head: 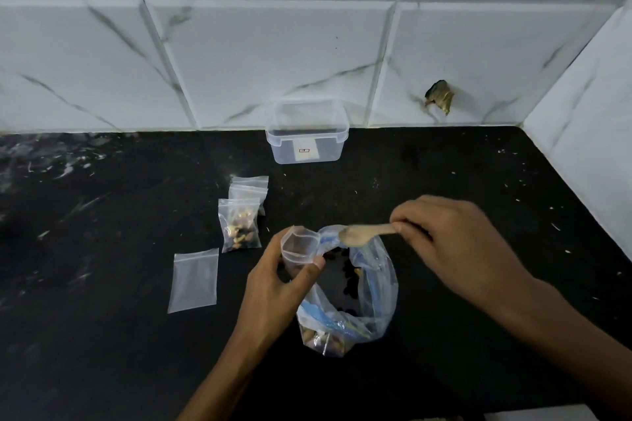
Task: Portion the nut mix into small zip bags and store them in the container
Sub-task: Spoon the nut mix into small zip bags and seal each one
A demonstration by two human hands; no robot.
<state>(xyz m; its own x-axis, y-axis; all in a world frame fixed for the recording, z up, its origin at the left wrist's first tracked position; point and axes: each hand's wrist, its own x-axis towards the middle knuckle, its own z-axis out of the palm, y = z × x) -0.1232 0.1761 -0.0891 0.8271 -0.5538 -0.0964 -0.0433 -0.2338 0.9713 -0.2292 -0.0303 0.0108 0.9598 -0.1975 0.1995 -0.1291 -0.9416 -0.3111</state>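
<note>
My left hand [277, 278] grips a small clear zip bag [299, 244], holding its mouth open beside the big bag's rim. My right hand [451, 239] pinches the handle of a wooden spoon [362, 234], whose bowl hangs over the large plastic bag of nut mix [355, 297]. That large bag stands open on the black counter, with nuts at its bottom. A filled small zip bag [239, 229] lies to the left, overlapping another small bag [249, 189] behind it. An empty flat zip bag [194, 280] lies further left. A clear open container [307, 133] stands against the wall.
The black counter [102, 215] is dusty with white specks. Marble-look tiled walls close it at the back and on the right [588, 154]. A dark hole [439, 96] marks the back wall. The counter's front edge shows at bottom right.
</note>
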